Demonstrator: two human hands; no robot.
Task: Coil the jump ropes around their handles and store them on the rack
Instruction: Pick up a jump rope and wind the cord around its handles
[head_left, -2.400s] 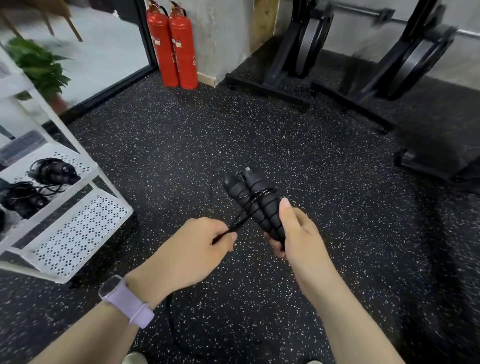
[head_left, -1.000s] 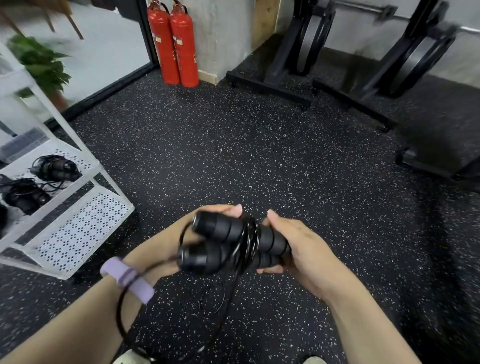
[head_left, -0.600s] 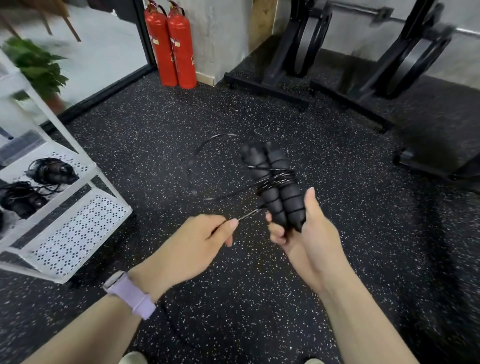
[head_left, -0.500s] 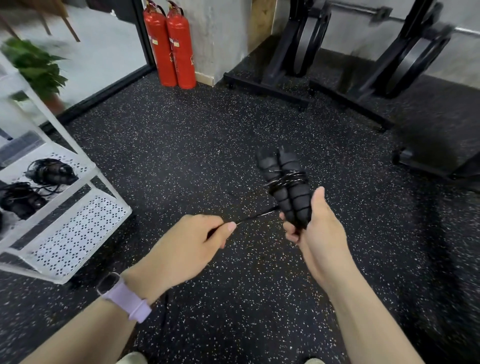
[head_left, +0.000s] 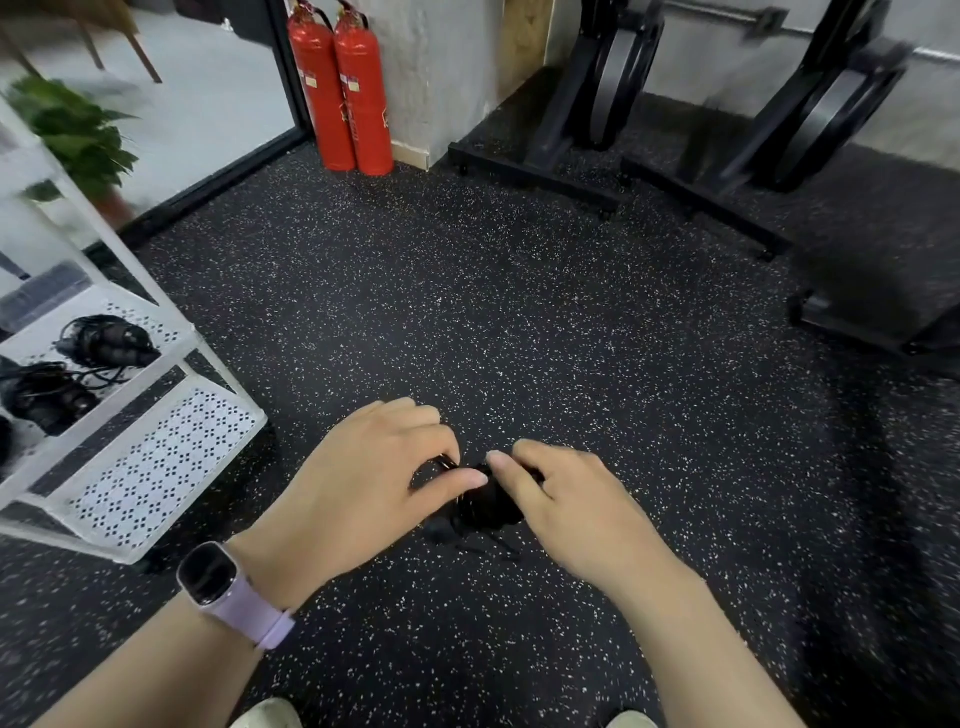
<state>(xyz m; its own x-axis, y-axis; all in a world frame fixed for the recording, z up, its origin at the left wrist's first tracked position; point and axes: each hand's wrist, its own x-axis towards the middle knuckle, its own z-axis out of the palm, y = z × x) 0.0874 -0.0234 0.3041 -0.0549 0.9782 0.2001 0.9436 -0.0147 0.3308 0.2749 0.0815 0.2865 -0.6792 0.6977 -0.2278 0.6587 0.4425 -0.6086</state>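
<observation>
Jump rope bundle held between two hands, rack to the left

The jump rope bundle (head_left: 480, 506) is held low in the middle, between the left hand (head_left: 374, 483) and the right hand (head_left: 571, 499), above the floor (head_left: 519, 312). The rack (head_left: 130, 415) is placed at the left, and two coiled ropes (head_left: 106, 340) are laid on its upper shelf, one behind the other. Two fire extinguishers (head_left: 343, 93) are stood side by side against the wall behind. Weight stands (head_left: 675, 119) are set at the far right.
</observation>
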